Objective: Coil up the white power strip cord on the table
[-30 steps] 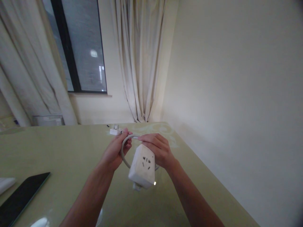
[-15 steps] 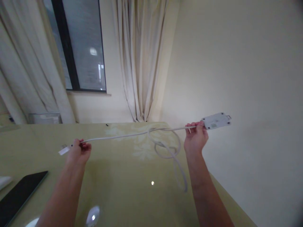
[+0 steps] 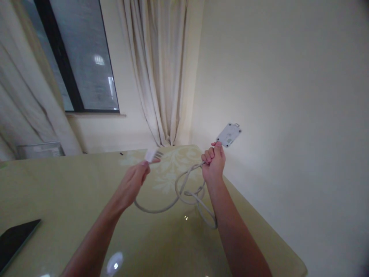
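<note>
White cord [image 3: 176, 187] slack between both hands [image 3: 134, 181] [image 3: 213, 165]

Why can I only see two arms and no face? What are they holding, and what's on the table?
The camera sits on the person's head and looks forward and down, so you see their two bare arms as if through their eyes. The left hand pinches a small white plug, which is a bit blurred. The right hand is closed around a long pale grey cord, just below a flat white square socket box that sticks up in the air. The cord droops in loops between the hands, over the shiny yellow-green table. A flat black screen lies on the table's left. Behind are cream curtains and a dark window.
</note>
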{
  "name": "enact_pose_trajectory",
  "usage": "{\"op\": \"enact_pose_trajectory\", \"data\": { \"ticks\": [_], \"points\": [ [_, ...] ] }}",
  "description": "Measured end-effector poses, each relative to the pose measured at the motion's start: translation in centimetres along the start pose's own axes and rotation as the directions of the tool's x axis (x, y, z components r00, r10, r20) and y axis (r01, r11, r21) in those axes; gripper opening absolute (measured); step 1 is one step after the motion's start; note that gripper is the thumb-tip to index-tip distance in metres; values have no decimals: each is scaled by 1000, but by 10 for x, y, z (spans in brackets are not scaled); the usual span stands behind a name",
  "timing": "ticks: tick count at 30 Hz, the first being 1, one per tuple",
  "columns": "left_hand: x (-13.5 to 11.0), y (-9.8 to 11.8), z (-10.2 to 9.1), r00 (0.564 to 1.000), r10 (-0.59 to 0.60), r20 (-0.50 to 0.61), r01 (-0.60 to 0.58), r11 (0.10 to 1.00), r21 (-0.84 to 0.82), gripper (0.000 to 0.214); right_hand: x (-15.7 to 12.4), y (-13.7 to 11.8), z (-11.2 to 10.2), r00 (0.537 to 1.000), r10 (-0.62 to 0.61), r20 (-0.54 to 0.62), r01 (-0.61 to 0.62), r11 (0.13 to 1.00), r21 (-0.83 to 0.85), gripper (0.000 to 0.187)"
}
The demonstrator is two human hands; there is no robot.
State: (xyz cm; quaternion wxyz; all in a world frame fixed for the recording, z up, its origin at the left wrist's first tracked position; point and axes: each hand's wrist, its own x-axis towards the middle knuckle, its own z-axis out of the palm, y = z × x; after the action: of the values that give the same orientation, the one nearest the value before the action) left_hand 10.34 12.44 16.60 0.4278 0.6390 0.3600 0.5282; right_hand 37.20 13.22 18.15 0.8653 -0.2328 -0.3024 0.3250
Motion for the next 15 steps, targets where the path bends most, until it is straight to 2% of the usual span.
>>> {"op": "enact_pose_trajectory", "data": {
  "ticks": [1, 3, 5, 7, 11, 15],
  "points": [
    [-4, 4, 10, 994, 11, 108, -16, 999, 46, 39, -2, 2, 2, 1000, 16, 14, -16, 1000, 8, 44],
    [-11, 6, 27, 952, 4, 306, -29, 997, 75, 45, -6, 5, 5, 998, 42, 39, -44, 998, 37, 43],
    [-14, 2, 37, 902, -45, 430, 18, 998, 68, 48, -10, 7, 8, 995, 70, 70, -75, 995, 72, 42],
    [-14, -7, 43, 895, -89, 437, 51, 994, 97, 43, -14, 8, 12, 990, 99, 99, -109, 989, 98, 41],
    [-9, -20, 48, 956, -35, 292, -31, 976, 217, 25, -21, 8, 19, 982, 133, 132, -145, 986, 79, 39],
    [-16, -13, 55, 951, 22, 308, -118, 947, 298, 18, -25, 8, 24, 978, 137, 157, -143, 989, 27, 37]
  ]
}}
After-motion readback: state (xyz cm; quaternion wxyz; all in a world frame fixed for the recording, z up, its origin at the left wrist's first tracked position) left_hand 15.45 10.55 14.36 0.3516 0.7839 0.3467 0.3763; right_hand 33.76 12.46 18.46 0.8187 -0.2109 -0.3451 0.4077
